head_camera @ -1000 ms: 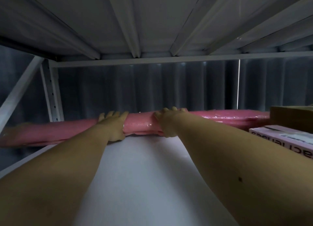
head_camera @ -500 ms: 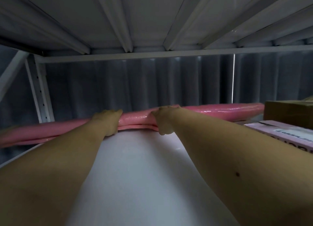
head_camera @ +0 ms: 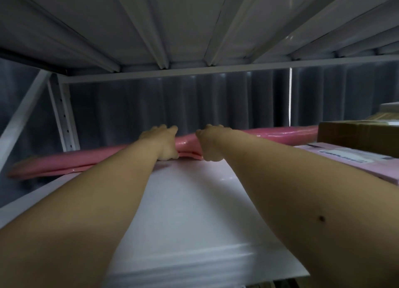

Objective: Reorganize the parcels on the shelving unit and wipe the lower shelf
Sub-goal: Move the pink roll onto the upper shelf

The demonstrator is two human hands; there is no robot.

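A long pink plastic-wrapped parcel (head_camera: 64, 161) lies across the back of the white shelf (head_camera: 190, 203), reaching from the left post to the boxes at the right. Both my arms stretch deep into the shelf. My left hand (head_camera: 164, 144) grips the parcel near its middle, fingers curled over its top. My right hand (head_camera: 210, 144) grips it just to the right, a short gap between the two hands. The parcel bends a little where I hold it.
A pink flat box with a label (head_camera: 354, 160) lies at the right, with a brown cardboard box (head_camera: 358, 134) behind it. The shelf above (head_camera: 194, 28) hangs low overhead. A white upright post (head_camera: 62, 117) stands at the left, a dark corrugated wall behind.
My hands have drawn closer together on the pink parcel, and its middle has bent up slightly. The view has shifted a little.
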